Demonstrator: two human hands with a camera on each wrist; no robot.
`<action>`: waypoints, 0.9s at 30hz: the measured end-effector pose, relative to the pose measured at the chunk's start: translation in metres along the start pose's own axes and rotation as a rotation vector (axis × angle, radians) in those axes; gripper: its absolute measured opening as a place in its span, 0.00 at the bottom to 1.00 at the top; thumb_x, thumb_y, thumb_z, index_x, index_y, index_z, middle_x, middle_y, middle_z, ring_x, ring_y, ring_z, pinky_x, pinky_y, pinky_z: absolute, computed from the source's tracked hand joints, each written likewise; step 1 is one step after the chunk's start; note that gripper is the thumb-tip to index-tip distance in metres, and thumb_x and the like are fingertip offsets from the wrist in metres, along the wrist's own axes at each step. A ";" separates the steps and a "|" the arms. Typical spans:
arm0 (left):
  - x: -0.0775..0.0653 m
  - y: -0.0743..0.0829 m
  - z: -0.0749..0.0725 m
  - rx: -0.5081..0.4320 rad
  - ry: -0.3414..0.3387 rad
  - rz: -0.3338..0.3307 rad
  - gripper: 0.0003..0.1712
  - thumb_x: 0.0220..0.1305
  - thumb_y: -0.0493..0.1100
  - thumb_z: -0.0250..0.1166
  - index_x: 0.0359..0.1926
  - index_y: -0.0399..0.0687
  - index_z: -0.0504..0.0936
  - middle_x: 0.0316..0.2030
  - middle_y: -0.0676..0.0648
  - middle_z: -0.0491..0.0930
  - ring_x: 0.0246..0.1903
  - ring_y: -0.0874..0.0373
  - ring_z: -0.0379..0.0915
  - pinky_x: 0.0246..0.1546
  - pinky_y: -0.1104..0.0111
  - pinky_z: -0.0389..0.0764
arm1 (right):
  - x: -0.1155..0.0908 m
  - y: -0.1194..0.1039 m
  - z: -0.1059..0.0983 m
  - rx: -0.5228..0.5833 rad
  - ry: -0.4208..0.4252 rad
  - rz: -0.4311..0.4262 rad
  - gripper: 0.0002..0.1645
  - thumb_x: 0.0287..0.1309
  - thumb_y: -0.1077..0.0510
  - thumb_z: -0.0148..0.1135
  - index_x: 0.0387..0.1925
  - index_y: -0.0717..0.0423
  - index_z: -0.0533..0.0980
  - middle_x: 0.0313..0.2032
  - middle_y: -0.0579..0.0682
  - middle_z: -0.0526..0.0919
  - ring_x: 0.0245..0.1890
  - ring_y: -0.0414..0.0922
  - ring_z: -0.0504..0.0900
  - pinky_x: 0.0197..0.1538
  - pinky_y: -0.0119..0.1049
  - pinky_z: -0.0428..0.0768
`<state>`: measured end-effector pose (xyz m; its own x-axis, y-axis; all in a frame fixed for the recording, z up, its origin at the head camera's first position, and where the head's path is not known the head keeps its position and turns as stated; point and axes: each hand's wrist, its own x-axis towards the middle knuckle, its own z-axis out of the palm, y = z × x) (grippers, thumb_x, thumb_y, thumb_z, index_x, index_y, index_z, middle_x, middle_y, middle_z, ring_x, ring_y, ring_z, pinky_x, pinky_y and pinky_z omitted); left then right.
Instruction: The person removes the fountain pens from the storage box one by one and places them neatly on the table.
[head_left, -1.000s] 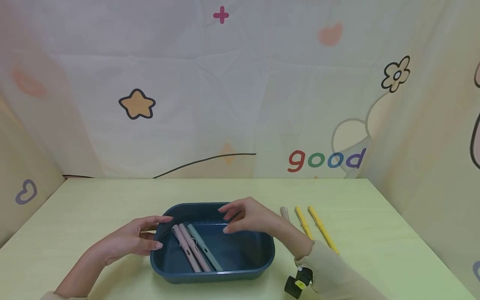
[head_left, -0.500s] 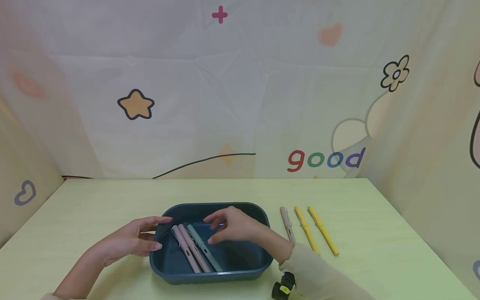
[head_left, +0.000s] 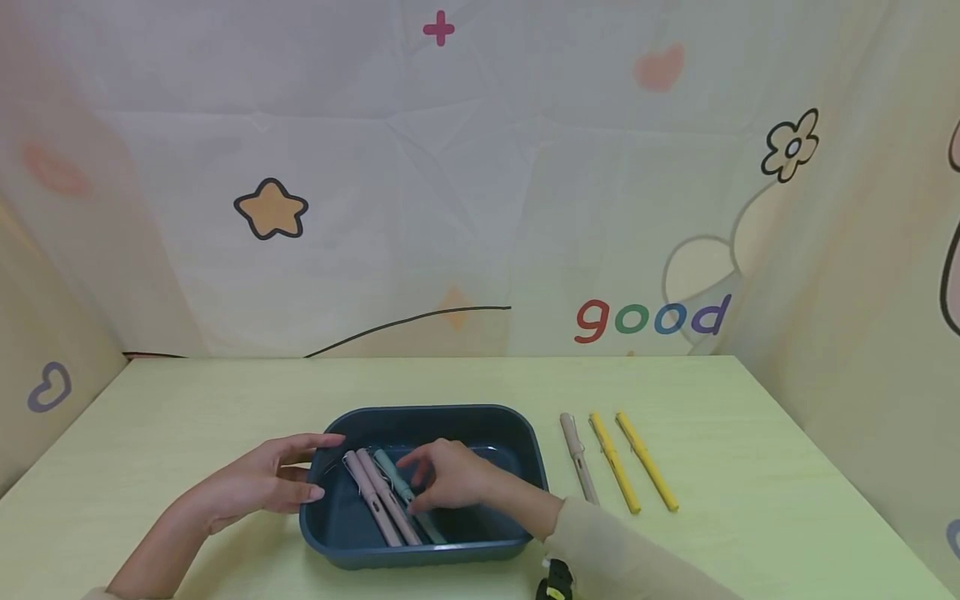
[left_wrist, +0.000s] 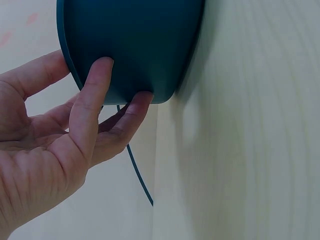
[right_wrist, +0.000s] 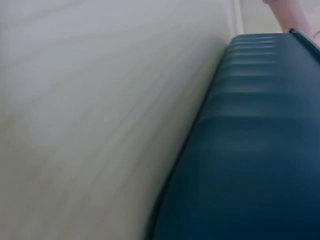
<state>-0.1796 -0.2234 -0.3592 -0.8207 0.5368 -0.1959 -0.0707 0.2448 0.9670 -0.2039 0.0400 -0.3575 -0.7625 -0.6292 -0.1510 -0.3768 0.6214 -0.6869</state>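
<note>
A dark blue rectangular basin [head_left: 420, 555] stands on the table with two pale pink pens [head_left: 368, 492] and a teal pen [head_left: 385, 463] inside. My left hand [head_left: 272, 477] holds its left end, a finger over the rim and the thumb against the outside. Two fingertips press the outer wall [left_wrist: 130, 45] in the left wrist view. Inside the basin my right hand [head_left: 459, 477] is low over the teal pen, thumb and fingers apart on either side of it and overlapping its middle. The right wrist view shows the basin's ribbed side [right_wrist: 250, 150], not the right hand.
To the basin's right lie a grey-beige pen [head_left: 576, 450] and two yellow pens, the nearer one [head_left: 615, 462] left of the other [head_left: 648, 463]. A patterned cloth [head_left: 480, 208] hangs behind the pale table [head_left: 795, 500].
My right hand has moved left and down inside the basin to the teal pen. The grey-beige pen and yellow pens are now uncovered by the arm. The left hand has stayed put.
</note>
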 end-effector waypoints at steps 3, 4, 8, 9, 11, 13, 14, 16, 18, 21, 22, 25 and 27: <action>0.000 0.000 0.000 -0.002 -0.005 0.005 0.39 0.57 0.36 0.62 0.66 0.35 0.54 0.61 0.27 0.56 0.51 0.46 0.70 0.45 0.50 0.74 | 0.001 0.001 0.003 -0.032 -0.001 -0.005 0.29 0.41 0.64 0.71 0.50 0.61 0.75 0.30 0.48 0.81 0.24 0.35 0.76 0.31 0.25 0.73; 0.000 0.000 0.000 -0.002 -0.004 0.004 0.39 0.57 0.36 0.62 0.66 0.35 0.54 0.61 0.27 0.56 0.51 0.46 0.70 0.45 0.50 0.74 | 0.002 0.001 0.004 -0.041 0.001 -0.005 0.29 0.40 0.64 0.71 0.50 0.61 0.75 0.29 0.48 0.81 0.24 0.34 0.76 0.31 0.25 0.73; 0.001 0.000 0.000 -0.001 -0.001 -0.002 0.39 0.57 0.36 0.62 0.66 0.36 0.54 0.61 0.27 0.57 0.51 0.47 0.70 0.45 0.50 0.74 | 0.002 0.000 0.006 -0.089 0.016 0.006 0.29 0.40 0.63 0.71 0.49 0.60 0.76 0.29 0.47 0.80 0.24 0.34 0.74 0.32 0.25 0.72; 0.001 0.000 0.000 0.000 0.000 -0.004 0.39 0.57 0.36 0.62 0.67 0.36 0.54 0.61 0.27 0.57 0.51 0.47 0.70 0.45 0.50 0.74 | 0.002 0.000 0.007 -0.107 0.022 0.008 0.29 0.40 0.63 0.72 0.49 0.59 0.76 0.29 0.47 0.80 0.25 0.34 0.74 0.33 0.25 0.72; 0.001 0.000 0.000 0.001 0.002 -0.007 0.40 0.57 0.36 0.62 0.67 0.36 0.54 0.61 0.27 0.57 0.51 0.47 0.70 0.45 0.50 0.74 | 0.001 -0.001 0.008 -0.140 0.032 0.017 0.30 0.39 0.62 0.72 0.49 0.59 0.76 0.26 0.46 0.80 0.24 0.34 0.73 0.32 0.25 0.72; 0.001 0.000 0.000 0.002 0.003 -0.008 0.40 0.57 0.36 0.62 0.67 0.36 0.54 0.61 0.27 0.56 0.51 0.47 0.70 0.45 0.50 0.74 | 0.000 -0.002 0.009 -0.166 0.040 0.022 0.30 0.38 0.62 0.72 0.49 0.59 0.76 0.24 0.44 0.79 0.23 0.34 0.72 0.32 0.25 0.71; 0.001 0.000 0.000 0.002 0.003 -0.009 0.40 0.57 0.36 0.63 0.67 0.36 0.54 0.61 0.27 0.56 0.51 0.47 0.70 0.45 0.50 0.74 | 0.000 -0.002 0.010 -0.176 0.043 0.026 0.31 0.38 0.62 0.72 0.50 0.59 0.76 0.23 0.44 0.78 0.23 0.34 0.72 0.31 0.25 0.71; 0.001 0.000 0.000 0.003 0.004 -0.010 0.40 0.56 0.36 0.63 0.67 0.36 0.54 0.61 0.27 0.56 0.51 0.47 0.70 0.45 0.50 0.74 | -0.001 -0.003 0.011 -0.193 0.048 0.033 0.31 0.37 0.62 0.73 0.50 0.60 0.75 0.21 0.42 0.76 0.21 0.33 0.71 0.30 0.25 0.70; 0.001 0.000 0.000 0.005 0.005 -0.012 0.40 0.56 0.37 0.63 0.67 0.36 0.54 0.61 0.27 0.56 0.51 0.47 0.70 0.45 0.50 0.74 | -0.001 -0.003 0.011 -0.196 0.046 0.041 0.31 0.37 0.63 0.72 0.49 0.61 0.75 0.19 0.42 0.76 0.20 0.33 0.71 0.28 0.24 0.70; 0.000 0.000 0.000 0.008 0.007 -0.015 0.40 0.56 0.37 0.63 0.67 0.36 0.54 0.61 0.27 0.56 0.52 0.47 0.69 0.45 0.50 0.74 | 0.000 -0.004 0.012 -0.205 0.039 0.059 0.31 0.37 0.64 0.71 0.49 0.61 0.75 0.17 0.42 0.74 0.18 0.34 0.70 0.25 0.24 0.69; 0.000 0.000 0.000 0.009 0.008 -0.017 0.40 0.56 0.37 0.63 0.67 0.36 0.54 0.61 0.27 0.55 0.52 0.47 0.69 0.45 0.50 0.74 | 0.000 -0.004 0.013 -0.212 0.037 0.062 0.31 0.37 0.64 0.71 0.49 0.61 0.75 0.17 0.42 0.74 0.18 0.34 0.70 0.24 0.24 0.69; 0.000 0.001 0.000 0.010 0.006 -0.017 0.40 0.56 0.37 0.63 0.67 0.36 0.54 0.62 0.26 0.55 0.52 0.46 0.69 0.45 0.50 0.74 | -0.001 -0.005 0.013 -0.243 0.039 0.067 0.31 0.36 0.64 0.71 0.49 0.61 0.75 0.16 0.41 0.73 0.18 0.34 0.69 0.25 0.24 0.68; 0.000 0.001 0.001 0.010 0.007 -0.018 0.40 0.56 0.37 0.63 0.66 0.36 0.54 0.61 0.26 0.55 0.52 0.46 0.69 0.45 0.50 0.74 | -0.001 -0.005 0.014 -0.265 0.045 0.066 0.31 0.35 0.62 0.72 0.47 0.62 0.76 0.16 0.41 0.73 0.18 0.33 0.69 0.25 0.23 0.68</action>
<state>-0.1792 -0.2227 -0.3583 -0.8234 0.5265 -0.2117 -0.0794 0.2624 0.9617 -0.1944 0.0311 -0.3637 -0.8101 -0.5660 -0.1533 -0.4459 0.7644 -0.4657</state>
